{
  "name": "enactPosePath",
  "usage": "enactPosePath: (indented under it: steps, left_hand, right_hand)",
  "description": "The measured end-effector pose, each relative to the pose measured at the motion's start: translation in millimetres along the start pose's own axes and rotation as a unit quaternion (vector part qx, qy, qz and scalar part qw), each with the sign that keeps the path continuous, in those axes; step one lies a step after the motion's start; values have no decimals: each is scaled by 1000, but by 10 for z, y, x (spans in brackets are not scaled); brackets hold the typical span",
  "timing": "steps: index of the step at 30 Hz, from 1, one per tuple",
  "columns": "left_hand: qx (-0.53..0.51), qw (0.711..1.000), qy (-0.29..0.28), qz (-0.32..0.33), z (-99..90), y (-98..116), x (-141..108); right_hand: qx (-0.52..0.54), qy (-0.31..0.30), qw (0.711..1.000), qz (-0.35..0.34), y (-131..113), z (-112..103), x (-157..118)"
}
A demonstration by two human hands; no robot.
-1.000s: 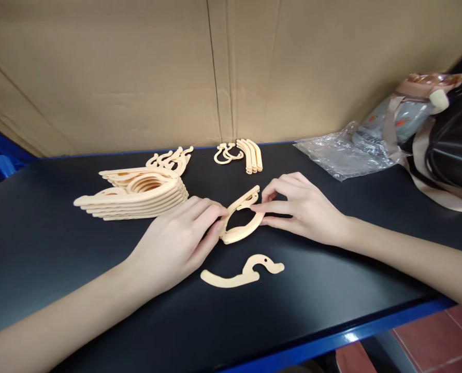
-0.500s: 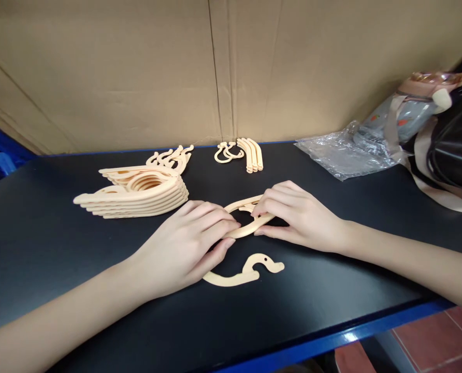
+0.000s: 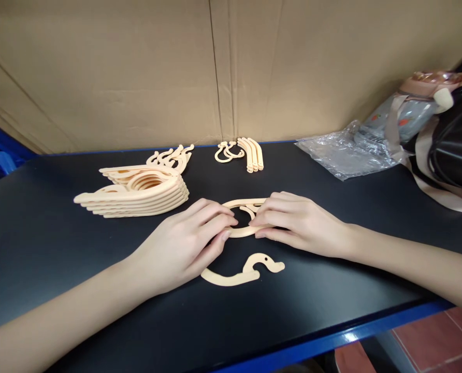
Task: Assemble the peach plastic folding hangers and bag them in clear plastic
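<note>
Both of my hands hold one curved beige plastic piece [image 3: 243,232] over the middle of the black table. The fingers of my left hand [image 3: 192,241] pinch its left end, and my right hand [image 3: 303,223] grips its right part. Between the hands its loop shape shows, with a small hook-like part inside; the ends are hidden under the fingers. Just in front lies a flat curved beige hook piece [image 3: 231,280] with a small hole near its tip, its left end partly behind my left hand.
A stack of beige hanger-shaped pieces [image 3: 138,202] is at the left, with loose hooks [image 3: 171,158] behind it. Small hooks [image 3: 225,154] and curved arms [image 3: 251,154] lie at the back. Clear plastic wrap [image 3: 340,153], a bottle [image 3: 409,111] and a black bag [image 3: 458,140] are right.
The held piece has turned flatter and its loop shows more openly between the hands. My right hand has moved slightly down, and my left fingers have shifted a little to the left.
</note>
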State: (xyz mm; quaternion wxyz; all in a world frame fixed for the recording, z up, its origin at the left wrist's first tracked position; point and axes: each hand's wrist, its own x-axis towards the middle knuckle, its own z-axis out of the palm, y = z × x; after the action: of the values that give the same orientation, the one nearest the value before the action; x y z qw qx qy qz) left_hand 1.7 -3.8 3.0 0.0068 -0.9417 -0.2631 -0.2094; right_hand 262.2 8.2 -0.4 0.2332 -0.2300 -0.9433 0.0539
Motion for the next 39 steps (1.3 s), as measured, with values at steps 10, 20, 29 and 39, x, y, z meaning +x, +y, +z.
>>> enactPosePath:
  steps: [10, 20, 29, 39]
  left_hand:
    - [-4, 1000, 15, -17, 7, -9, -5]
    - [60, 998, 14, -16, -10, 4, 3]
    - [189, 981, 43, -27, -69, 26, 50]
    - [290, 956, 47, 4, -102, 62, 69]
  right_hand:
    - [-27, 4, 999, 36, -13, -1, -13]
    - [-88, -30, 995, 25, -46, 11, 3]
    - [-107, -36, 988, -105, -154, -107, -16]
    - [-87, -128, 986, -66, -93, -317, -41]
